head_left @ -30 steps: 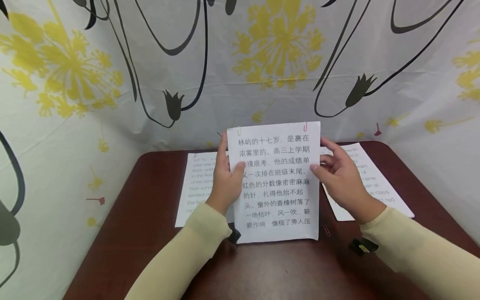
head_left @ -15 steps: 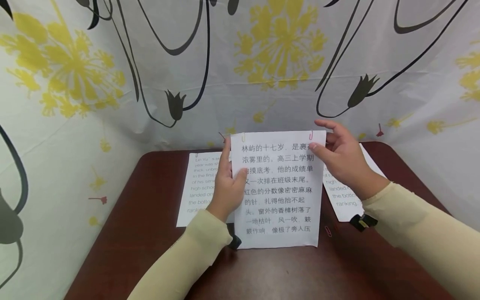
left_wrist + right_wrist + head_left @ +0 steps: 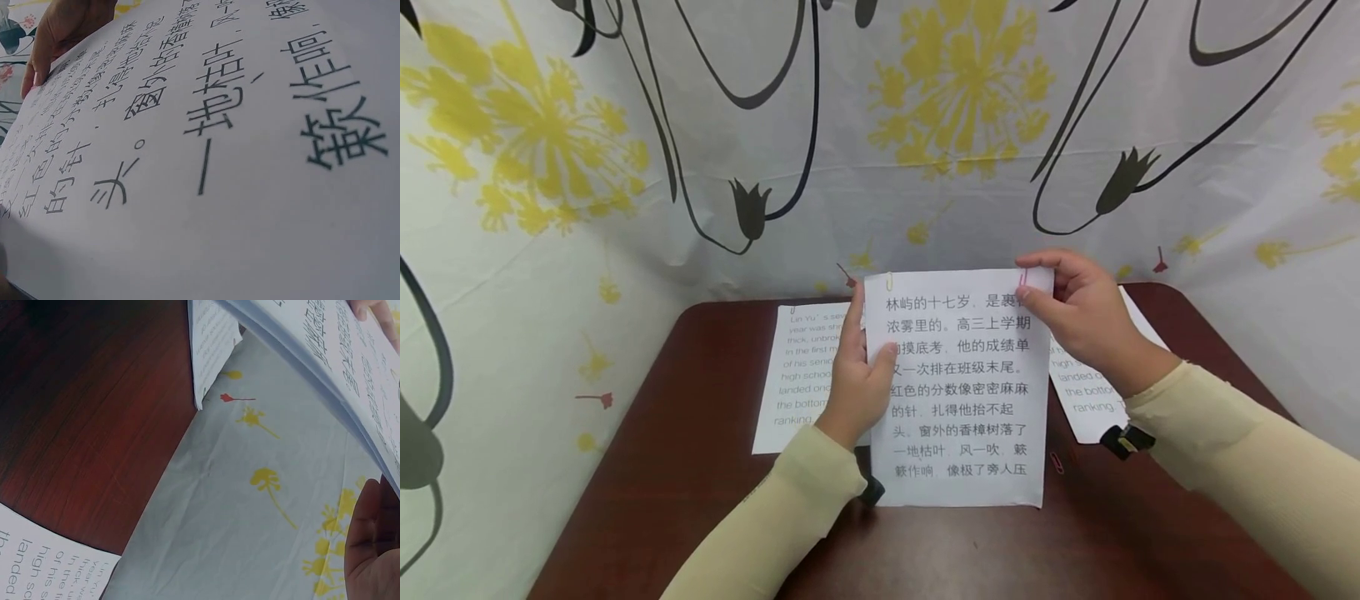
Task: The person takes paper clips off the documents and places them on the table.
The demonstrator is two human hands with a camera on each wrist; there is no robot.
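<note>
Since the earlier frames my right hand [image 3: 1086,321] has climbed from the stack's right edge to its top right corner, and the paper stack [image 3: 958,392] has sagged a touch lower and nearer.

Head view: I hold the stack upright over the brown table [image 3: 700,467], its bottom edge on or just above the wood; I cannot tell which. My left hand [image 3: 861,375] grips the left edge about halfway up, thumb curled across the print and fingers behind. My right hand pinches the top right corner, thumb in front and fingers curled over the top edge, right at the pink paper clip [image 3: 1022,277]. A yellow paper clip [image 3: 889,280] sits at the top left. I judge the stack light and floppy, a few thin sheets that bend and slide unless held at the edges, so taking it by the corners near the clips seems safest. Two English sheets lie flat behind, one left [image 3: 801,375], one right [image 3: 1086,396].

Left wrist view: the printed page [image 3: 250,156] fills the frame; fingertips [image 3: 47,47] of the other hand hold its far corner.

Right wrist view: the stack's edge [image 3: 337,381] fans slightly above, with the table [image 3: 94,412], a cloth backdrop [image 3: 250,506] and a flat sheet [image 3: 37,556] below.
</note>
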